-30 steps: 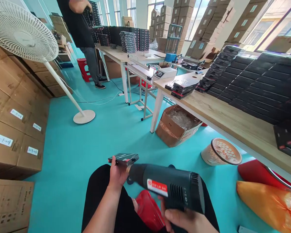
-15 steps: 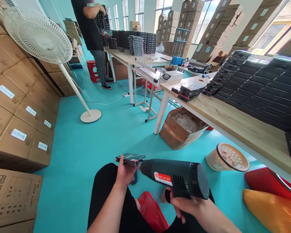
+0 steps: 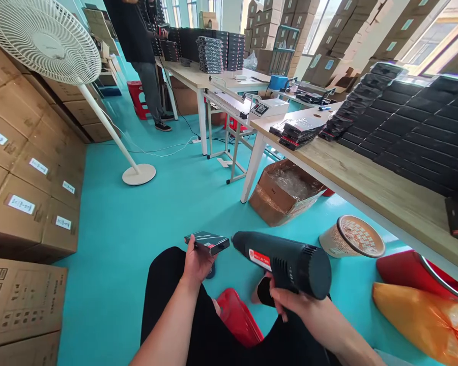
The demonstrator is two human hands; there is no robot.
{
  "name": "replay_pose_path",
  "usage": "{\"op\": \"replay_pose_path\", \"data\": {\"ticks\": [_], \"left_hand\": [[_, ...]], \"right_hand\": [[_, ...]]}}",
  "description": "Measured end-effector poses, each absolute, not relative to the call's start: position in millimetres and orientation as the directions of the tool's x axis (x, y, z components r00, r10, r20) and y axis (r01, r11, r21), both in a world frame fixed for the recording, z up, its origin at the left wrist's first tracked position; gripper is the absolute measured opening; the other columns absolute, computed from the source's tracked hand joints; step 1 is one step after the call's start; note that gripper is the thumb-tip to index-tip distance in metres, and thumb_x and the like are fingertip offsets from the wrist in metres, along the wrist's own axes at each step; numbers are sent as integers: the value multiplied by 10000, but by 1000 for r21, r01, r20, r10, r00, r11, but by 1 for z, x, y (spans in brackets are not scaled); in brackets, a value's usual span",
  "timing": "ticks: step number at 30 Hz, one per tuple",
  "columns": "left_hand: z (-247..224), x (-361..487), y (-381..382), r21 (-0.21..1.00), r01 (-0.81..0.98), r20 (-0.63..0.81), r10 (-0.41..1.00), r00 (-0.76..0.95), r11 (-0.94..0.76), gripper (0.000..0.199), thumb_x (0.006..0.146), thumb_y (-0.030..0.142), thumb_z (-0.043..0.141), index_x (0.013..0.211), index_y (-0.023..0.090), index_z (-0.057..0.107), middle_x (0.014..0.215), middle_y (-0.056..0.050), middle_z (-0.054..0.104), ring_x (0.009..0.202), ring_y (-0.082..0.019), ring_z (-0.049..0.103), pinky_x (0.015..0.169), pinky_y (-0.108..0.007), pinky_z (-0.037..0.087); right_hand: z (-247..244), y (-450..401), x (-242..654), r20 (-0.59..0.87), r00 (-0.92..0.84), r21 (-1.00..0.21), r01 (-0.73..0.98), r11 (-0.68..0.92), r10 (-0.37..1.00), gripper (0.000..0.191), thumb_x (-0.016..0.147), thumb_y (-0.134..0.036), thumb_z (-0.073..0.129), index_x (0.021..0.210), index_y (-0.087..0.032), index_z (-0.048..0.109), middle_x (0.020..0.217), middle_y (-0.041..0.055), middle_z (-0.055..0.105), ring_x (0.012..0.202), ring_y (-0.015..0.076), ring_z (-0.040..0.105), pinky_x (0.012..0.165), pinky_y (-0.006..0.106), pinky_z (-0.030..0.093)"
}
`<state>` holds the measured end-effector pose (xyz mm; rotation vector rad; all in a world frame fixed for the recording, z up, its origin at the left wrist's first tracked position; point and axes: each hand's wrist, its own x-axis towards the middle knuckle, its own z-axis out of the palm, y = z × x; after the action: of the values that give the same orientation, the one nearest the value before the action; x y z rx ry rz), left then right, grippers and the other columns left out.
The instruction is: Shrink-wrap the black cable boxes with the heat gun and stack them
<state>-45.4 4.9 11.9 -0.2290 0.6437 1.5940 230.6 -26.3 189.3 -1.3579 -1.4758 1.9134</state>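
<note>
In my left hand (image 3: 198,263) lies a flat black box (image 3: 208,240) with a glossy, film-like top and a bit of red on its edge. My thumb presses over its near side, and the fingers underneath are partly hidden. My right hand (image 3: 290,304) is wrapped round the handle of a dark heat gun (image 3: 278,258) with a red and white label. The gun's nozzle points left at the box's right end, a small gap away from it. Below, between my legs, is a red plastic stool or basin (image 3: 238,317), partly covered by my legs.
A wooden-topped table (image 3: 343,170) on the right bears stacked black boxes (image 3: 416,132). Beneath it stand an open carton (image 3: 278,195) of clear film and a waste basket (image 3: 351,236). A white fan (image 3: 137,174) and cartons (image 3: 23,203) line the left. A person (image 3: 137,56) stands at a far table.
The heat gun's nozzle has drawn slightly away from the box's right end. The box has turned and tilted a little in my left hand. The head view has shifted slightly.
</note>
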Motion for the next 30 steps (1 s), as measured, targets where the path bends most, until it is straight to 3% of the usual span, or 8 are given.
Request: {"op": "replay_pose_path", "data": {"ticks": [3, 5, 8, 12, 17, 23, 30], "left_hand": [[15, -45, 6, 259, -965, -543, 832, -115, 35, 255, 947, 384, 570, 983, 158, 684, 895, -114, 785, 839, -301, 765, 781, -462, 616], [18, -43, 7, 276, -960, -541, 831, -127, 33, 283, 908, 316, 547, 1056, 119, 687, 933, -145, 783, 886, -316, 761, 835, -478, 606], [21, -41, 7, 314, -949, -530, 832, -164, 13, 382, 824, 238, 537, 1154, 104, 677, 977, -149, 781, 953, -323, 749, 874, -485, 594], [20, -41, 6, 360, -933, -585, 782, -216, 11, 314, 711, 163, 579, 995, 159, 714, 825, -64, 775, 762, -253, 740, 759, -411, 612], [20, -38, 5, 389, -919, -567, 803, -185, 63, 265, 592, 146, 578, 819, 151, 713, 751, -78, 759, 700, -258, 723, 701, -409, 610], [18, -36, 5, 453, -881, -561, 812, -162, 138, 214, 572, 172, 610, 759, 155, 712, 742, -88, 755, 704, -277, 718, 695, -421, 594], [17, -25, 2, 529, -798, -565, 822, -76, 290, 108, 590, 172, 620, 679, 146, 675, 633, -61, 707, 565, -218, 656, 591, -351, 540]], "right_hand": [[186, -32, 236, -516, -566, -846, 220, -485, 643, 362, 802, -527, 723, 760, -170, 678, 686, 27, 618, 641, 183, 554, 633, 326, 468], [183, -35, 241, -495, -536, -854, 156, -496, 684, 370, 793, -530, 742, 787, -162, 698, 709, 33, 626, 650, 179, 556, 633, 321, 474], [180, -37, 253, -498, -386, -848, 30, -529, 777, 356, 799, -481, 758, 980, -175, 727, 769, 32, 656, 657, 172, 558, 607, 309, 474], [184, -40, 272, -574, -379, -776, -30, -630, 725, 436, 741, -459, 817, 1045, -157, 735, 809, 49, 681, 614, 160, 572, 529, 292, 445], [188, -49, 287, -624, -333, -738, -45, -673, 707, 446, 728, -454, 835, 1038, -150, 733, 803, 44, 674, 609, 154, 574, 522, 288, 450], [182, -56, 283, -621, -382, -748, 29, -663, 684, 449, 729, -475, 822, 1036, -166, 715, 792, 43, 679, 617, 163, 573, 550, 304, 465], [175, -30, 257, -564, -474, -791, 76, -607, 676, 402, 769, -448, 779, 1018, -141, 710, 661, 19, 640, 595, 171, 560, 546, 307, 454]]}}
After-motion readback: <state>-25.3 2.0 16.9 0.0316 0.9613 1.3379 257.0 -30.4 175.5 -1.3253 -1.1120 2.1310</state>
